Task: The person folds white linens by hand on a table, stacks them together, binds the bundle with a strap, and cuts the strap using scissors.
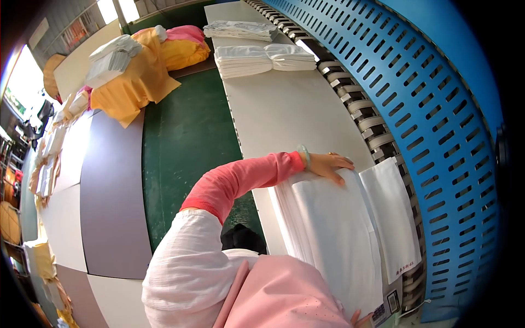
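- what is there, left of the left hand?
- orange cloth, well ahead; then white stacks, ahead on the same surface.
- and the hand itself?
- palm down, fingers loosely spread over the far end of the white cloth, seemingly gripping nothing.
- which way does that cloth run?
- its long axis comes back from the hand toward the person's body. the right hand is nearer the other end; only fingers show, so its grip can't be told. a calculator sits just beside it.
- farther right?
- printed cloth, then the blue guard, walling off that side.
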`<action>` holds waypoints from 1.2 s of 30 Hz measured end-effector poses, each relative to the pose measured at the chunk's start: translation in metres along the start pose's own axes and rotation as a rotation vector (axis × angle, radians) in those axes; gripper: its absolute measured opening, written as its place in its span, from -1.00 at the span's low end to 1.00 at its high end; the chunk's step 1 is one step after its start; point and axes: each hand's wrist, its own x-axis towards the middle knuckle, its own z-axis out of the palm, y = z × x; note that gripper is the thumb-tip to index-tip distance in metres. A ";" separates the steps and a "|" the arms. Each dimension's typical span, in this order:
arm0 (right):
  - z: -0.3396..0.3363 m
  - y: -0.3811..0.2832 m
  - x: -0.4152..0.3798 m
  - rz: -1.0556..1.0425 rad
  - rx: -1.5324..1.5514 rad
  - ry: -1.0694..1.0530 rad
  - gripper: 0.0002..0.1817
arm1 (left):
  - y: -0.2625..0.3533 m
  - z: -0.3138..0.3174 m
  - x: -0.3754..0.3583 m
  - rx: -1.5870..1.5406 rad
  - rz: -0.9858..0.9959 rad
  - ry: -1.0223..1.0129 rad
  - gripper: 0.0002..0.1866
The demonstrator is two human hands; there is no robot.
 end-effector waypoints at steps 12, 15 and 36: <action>-0.005 0.000 -0.011 0.040 -0.008 -0.002 -0.11 | -0.006 0.002 0.002 0.017 0.038 0.016 -0.29; -0.007 -0.001 -0.012 0.047 -0.009 -0.006 -0.11 | -0.007 0.002 0.002 0.016 0.043 0.019 -0.29; 0.011 0.026 0.003 0.008 0.164 0.015 -0.23 | -0.005 0.004 0.002 0.024 0.036 0.040 -0.32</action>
